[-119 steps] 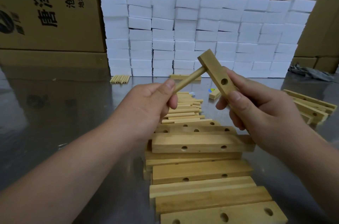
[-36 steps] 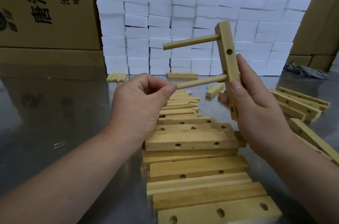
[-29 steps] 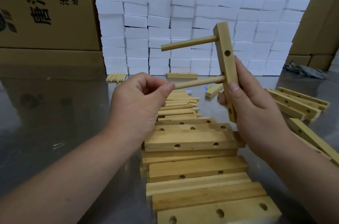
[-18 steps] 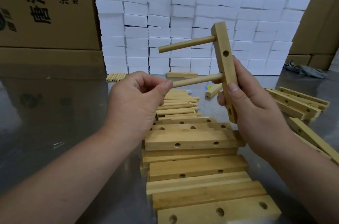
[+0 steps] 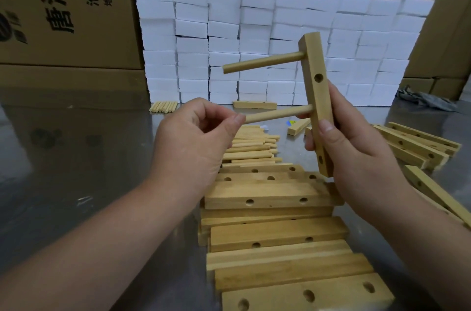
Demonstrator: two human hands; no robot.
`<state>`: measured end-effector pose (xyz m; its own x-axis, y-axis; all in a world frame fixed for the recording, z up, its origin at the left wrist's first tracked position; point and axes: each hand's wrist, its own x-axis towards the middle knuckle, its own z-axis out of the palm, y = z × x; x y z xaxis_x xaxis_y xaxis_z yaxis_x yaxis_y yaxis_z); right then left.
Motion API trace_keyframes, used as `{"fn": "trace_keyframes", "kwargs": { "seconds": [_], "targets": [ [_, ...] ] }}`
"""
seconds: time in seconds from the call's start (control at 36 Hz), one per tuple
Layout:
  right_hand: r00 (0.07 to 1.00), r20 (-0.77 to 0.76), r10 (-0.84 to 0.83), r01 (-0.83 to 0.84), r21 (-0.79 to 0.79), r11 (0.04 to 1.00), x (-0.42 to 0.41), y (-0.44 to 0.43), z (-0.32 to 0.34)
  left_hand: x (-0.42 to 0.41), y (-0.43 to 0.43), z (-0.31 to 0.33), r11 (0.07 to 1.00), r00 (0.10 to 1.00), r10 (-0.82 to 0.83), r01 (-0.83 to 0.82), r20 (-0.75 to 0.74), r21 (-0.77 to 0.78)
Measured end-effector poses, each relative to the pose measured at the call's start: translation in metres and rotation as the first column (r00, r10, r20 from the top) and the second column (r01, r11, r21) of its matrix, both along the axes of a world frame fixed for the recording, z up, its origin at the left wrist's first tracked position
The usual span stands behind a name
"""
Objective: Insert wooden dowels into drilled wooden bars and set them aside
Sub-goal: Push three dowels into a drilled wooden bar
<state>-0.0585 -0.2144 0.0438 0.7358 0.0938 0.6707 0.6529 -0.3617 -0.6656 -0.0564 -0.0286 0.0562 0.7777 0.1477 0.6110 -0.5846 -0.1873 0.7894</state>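
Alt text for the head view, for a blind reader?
The right hand holds a drilled wooden bar upright, an upper dowel seated near its top, while the left hand pinches a lower dowel meeting the bar, above stacked bars.

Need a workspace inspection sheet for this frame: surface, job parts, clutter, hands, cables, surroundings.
Surface: metal table, shiny and reflective.
Job's things: held bar upright, upper dowel and lower dowel sticking out of it to the left; bar pile in front; loose dowels behind it; more bars at right.
Clutter: grey rag at far right.
Grippers: left hand pinches the lower dowel's free end; right hand grips the held bar.
Cables: nothing seen.
Surroundings: stacked white blocks, with cardboard boxes behind.
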Motion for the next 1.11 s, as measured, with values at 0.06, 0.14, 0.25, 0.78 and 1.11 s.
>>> {"fn": "trace_keyframes", "kwargs": {
  "seconds": [0.06, 0.14, 0.25, 0.78, 1.11],
  "targets": [
    [1.0, 0.011, 0.006, -0.006, -0.013, 1.0, -0.001, 0.0, 0.001, 0.0, 0.0, -0.001, 0.999, 0.999, -0.018, 0.016, 0.044, 0.038],
    [1.0, 0.023, 0.013, -0.013, -0.024, 1.0, -0.003, 0.002, 0.002, -0.002, 0.0, -0.003, 0.977, 0.99, -0.032, 0.003, 0.135, 0.212],
    [1.0, 0.015, 0.005, -0.004, -0.078, 0.997, -0.006, 0.003, 0.002, -0.005, -0.001, -0.002, 0.886, 0.959, -0.059, -0.078, 0.277, 0.457],
    [0.998, 0.018, 0.064, -0.063, -0.013, 0.998, -0.015, 0.006, 0.008, -0.008, -0.002, 0.003, 0.951, 0.988, -0.149, 0.153, -0.037, 0.267],
    [0.999, 0.013, -0.031, 0.03, 0.021, 0.999, -0.011, 0.001, 0.005, -0.004, 0.014, 0.016, 0.998, 0.998, -0.052, 0.053, 0.027, -0.034]
  ]
}}
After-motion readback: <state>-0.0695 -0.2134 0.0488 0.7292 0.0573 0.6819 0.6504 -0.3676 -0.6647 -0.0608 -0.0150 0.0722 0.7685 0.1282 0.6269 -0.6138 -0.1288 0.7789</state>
